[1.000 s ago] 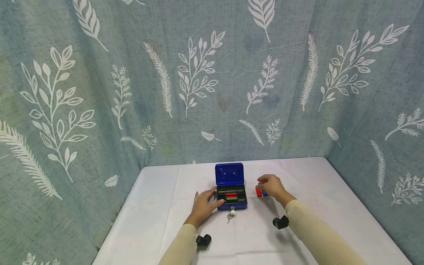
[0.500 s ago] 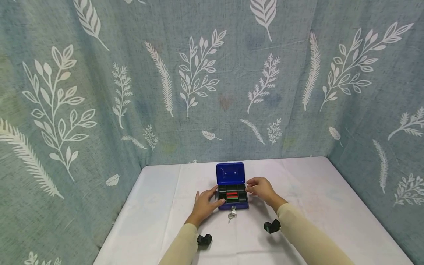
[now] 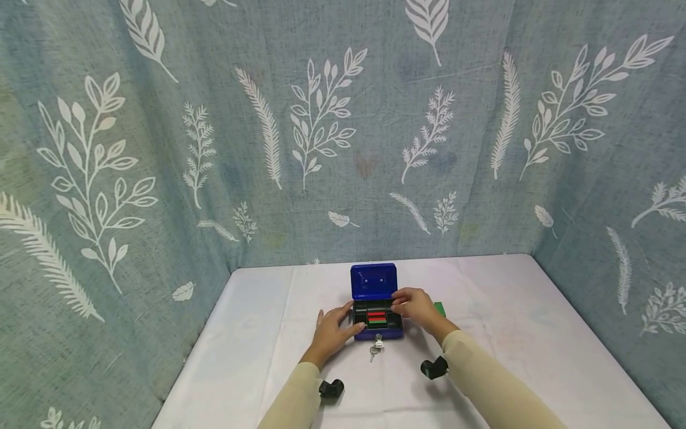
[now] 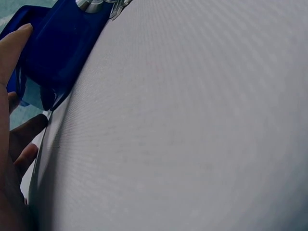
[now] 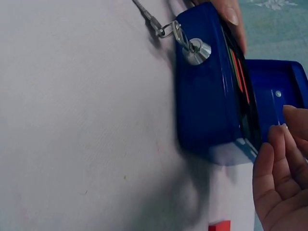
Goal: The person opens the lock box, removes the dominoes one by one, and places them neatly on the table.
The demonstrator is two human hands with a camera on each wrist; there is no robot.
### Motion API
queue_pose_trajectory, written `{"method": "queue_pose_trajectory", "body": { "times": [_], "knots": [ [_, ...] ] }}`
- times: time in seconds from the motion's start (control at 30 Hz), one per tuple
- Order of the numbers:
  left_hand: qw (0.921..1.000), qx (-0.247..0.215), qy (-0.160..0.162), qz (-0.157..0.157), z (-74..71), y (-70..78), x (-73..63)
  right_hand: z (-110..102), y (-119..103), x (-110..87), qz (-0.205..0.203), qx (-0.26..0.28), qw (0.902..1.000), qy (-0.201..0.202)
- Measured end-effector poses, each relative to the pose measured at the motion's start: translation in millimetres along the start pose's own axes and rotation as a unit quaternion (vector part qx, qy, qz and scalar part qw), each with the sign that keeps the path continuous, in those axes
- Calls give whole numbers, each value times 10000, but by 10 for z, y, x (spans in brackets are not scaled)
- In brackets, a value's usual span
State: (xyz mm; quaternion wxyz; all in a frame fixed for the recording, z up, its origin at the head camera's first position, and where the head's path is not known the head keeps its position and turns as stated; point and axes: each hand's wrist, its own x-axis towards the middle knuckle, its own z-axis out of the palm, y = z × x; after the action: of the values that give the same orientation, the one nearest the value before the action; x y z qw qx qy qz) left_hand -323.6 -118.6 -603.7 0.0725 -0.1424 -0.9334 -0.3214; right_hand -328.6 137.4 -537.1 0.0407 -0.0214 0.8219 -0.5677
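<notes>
A blue cash box [image 3: 378, 335] stands on the table with its lid [image 3: 374, 281] raised. Its black tray [image 3: 360, 306] has compartments, and red and green strips [image 3: 377, 317] lie in the middle one. My left hand [image 3: 330, 335] rests at the box's left side, thumb over the rim and fingers spread in the left wrist view. Over the right end of the tray is my right hand [image 3: 420, 308]. Its thumb and fingertips [image 5: 276, 132] come close together by the rim; whether something small is between them cannot be told. Keys [image 3: 373, 353] hang from the front lock [image 5: 196, 52].
A green block [image 3: 439, 308] lies on the white tablecloth [image 3: 498, 333], behind my right wrist. A red block [image 5: 220, 226] shows at the bottom of the right wrist view. A patterned curtain [image 3: 316, 226] stands behind and beside the table.
My right hand has moved left from the red and blue blocks to the right end of the cash box. The left hand stays at the box's left side.
</notes>
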Motion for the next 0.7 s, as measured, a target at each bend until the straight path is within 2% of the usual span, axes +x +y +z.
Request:
{"method": "queue_pose_trajectory", "body": {
  "times": [0.23, 0.4, 0.7],
  "knots": [
    [10000, 28, -34, -45, 3, 7, 1, 80, -42, 21, -237, -394, 9986, -242],
    [10000, -16, -49, -66, -8, 15, -6, 130, -73, 26, -355, -558, 9974, -270],
    [10000, -44, -17, -29, -33, 38, -18, 197, -114, 65, -580, -1145, 9905, -491]
  ]
}}
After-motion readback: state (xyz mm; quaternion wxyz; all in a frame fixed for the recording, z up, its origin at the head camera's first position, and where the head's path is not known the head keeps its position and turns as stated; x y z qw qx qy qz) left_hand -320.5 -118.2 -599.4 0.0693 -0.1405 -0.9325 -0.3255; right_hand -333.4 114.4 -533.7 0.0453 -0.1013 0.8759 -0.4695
